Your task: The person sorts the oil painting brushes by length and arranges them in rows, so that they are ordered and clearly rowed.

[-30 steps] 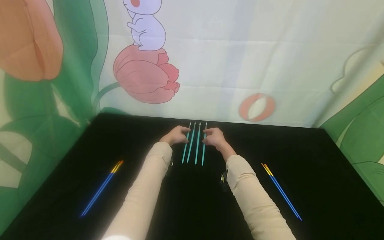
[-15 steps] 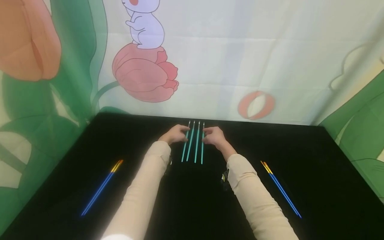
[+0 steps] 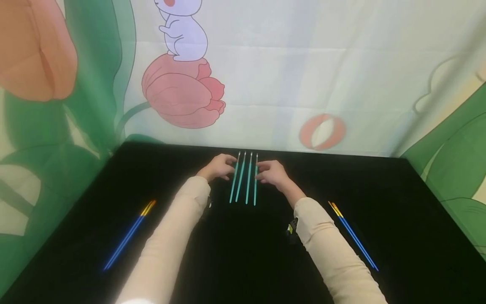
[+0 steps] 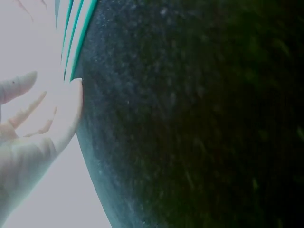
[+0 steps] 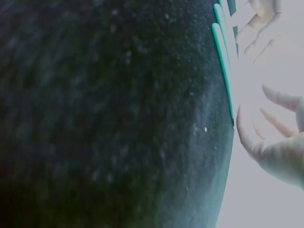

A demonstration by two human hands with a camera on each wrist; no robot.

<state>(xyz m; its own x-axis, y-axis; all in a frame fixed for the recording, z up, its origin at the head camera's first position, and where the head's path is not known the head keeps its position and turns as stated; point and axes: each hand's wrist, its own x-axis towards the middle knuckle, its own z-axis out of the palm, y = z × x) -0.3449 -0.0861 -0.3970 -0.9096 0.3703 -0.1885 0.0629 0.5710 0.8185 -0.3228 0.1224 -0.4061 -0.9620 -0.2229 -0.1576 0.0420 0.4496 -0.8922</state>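
Several thin teal paintbrushes (image 3: 248, 179) lie side by side at the far middle of the black table, metal tips pointing away from me. My left hand (image 3: 220, 166) is just left of the leftmost brush (image 3: 231, 195), its thumb and fingers spread apart with nothing held. On the other side, my right hand (image 3: 274, 172) has its fingertips right at the rightmost brush (image 3: 255, 192). In the right wrist view the right thumb and fingers (image 5: 280, 152) are parted around a gap. The left wrist view shows a thumb tip (image 4: 76, 88) beside the teal handle ends.
Two blue paintbrushes (image 3: 129, 232) with yellow ferrules lie slanted on the left of the table, and two more blue brushes (image 3: 357, 240) mirror them on the right. A printed curtain (image 3: 265, 84) hangs along the table's far edge.
The rightmost teal brush has shifted slightly left, closer to the others. My left hand has let go of the leftmost brush and drawn a little left; my right hand's fingers have loosened.
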